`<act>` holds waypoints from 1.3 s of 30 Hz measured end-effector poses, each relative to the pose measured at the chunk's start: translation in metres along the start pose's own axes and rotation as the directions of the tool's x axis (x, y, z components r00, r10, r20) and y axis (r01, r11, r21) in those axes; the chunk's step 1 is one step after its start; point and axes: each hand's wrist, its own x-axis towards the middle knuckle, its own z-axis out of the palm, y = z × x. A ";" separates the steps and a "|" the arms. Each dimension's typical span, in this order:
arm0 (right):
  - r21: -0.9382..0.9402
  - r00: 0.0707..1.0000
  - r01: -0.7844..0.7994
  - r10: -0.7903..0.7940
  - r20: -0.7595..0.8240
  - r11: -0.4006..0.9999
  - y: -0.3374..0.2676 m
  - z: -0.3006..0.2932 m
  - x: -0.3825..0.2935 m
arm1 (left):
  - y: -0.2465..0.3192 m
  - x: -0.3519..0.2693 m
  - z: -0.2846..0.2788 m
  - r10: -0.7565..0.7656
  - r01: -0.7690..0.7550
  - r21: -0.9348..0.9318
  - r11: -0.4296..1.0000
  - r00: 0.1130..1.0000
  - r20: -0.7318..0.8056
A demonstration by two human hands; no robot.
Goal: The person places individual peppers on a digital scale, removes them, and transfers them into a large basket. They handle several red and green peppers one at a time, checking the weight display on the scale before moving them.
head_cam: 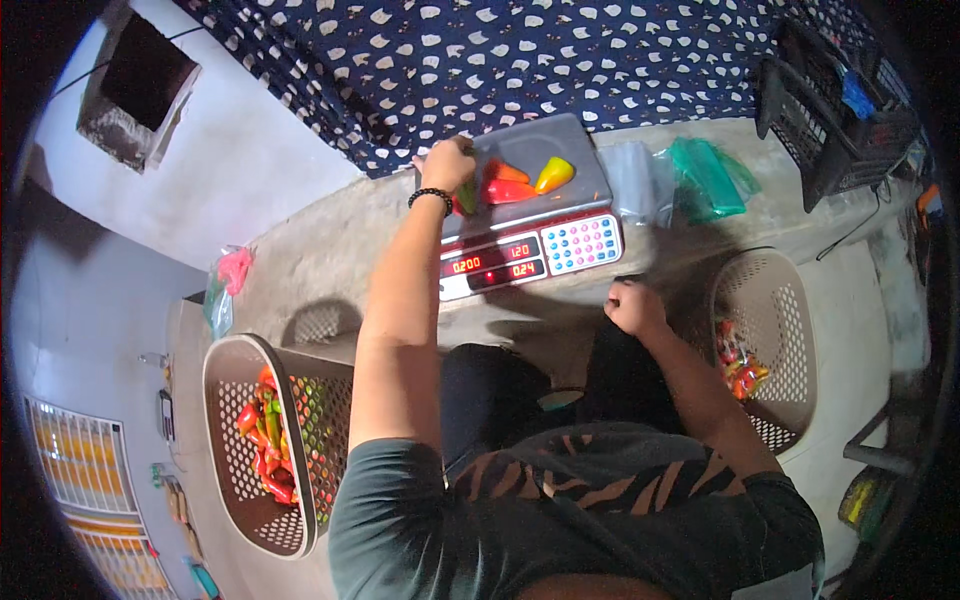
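A digital price scale (525,225) with a grey metal pan stands on the concrete ledge before me, its red display lit. On the pan lie a red pepper (510,191), an orange pepper (508,171) and a yellow pepper (556,175). My left hand (448,165) reaches over the pan's left side, right by a green pepper (466,196); its fingertips are hidden, so its grip is unclear. In front of the ledge, my right hand (636,304) hovers near my knee with its fingers curled in, and no pepper shows in it.
Left of me, a perforated plastic basket (225,442) holds many red and green peppers. A second basket (787,322) at right contains bagged peppers. Clear bags (637,184) and green bags (709,180) lie beside the scale. A black crate (832,120) sits far right, and a patterned curtain (510,60) hangs behind.
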 end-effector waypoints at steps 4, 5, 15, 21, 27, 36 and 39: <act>0.024 1.000 -0.002 0.003 -0.024 1.000 -0.003 -0.002 0.000 | 0.004 0.012 0.008 -0.052 0.042 0.072 0.997 0.989 0.137; 0.028 1.000 -0.004 0.005 -0.029 1.000 -0.002 -0.001 0.001 | 0.004 0.014 0.009 -0.047 0.037 0.075 0.997 0.990 0.136; 0.067 0.999 0.031 -0.029 -0.026 0.997 0.007 0.006 0.002 | 0.013 -0.028 -0.005 0.310 -0.306 0.133 0.943 0.951 -0.009; 0.043 0.999 0.035 -0.034 -0.022 0.998 0.004 0.005 0.002 | -0.007 -0.048 -0.010 0.324 -0.301 0.135 0.944 0.923 -0.208; 0.037 1.000 0.031 -0.031 -0.003 0.999 0.005 0.004 0.002 | -0.002 -0.058 -0.007 0.114 -0.138 -0.117 0.983 0.974 -0.195; 0.047 1.000 0.017 -0.017 -0.020 0.999 0.005 0.004 0.000 | 0.034 -0.077 0.010 0.475 -0.399 0.491 0.775 0.879 -0.035; 0.059 1.000 0.014 -0.013 -0.016 0.998 0.005 0.002 -0.001 | 0.032 -0.075 0.015 0.516 -0.438 0.478 0.761 0.856 -0.037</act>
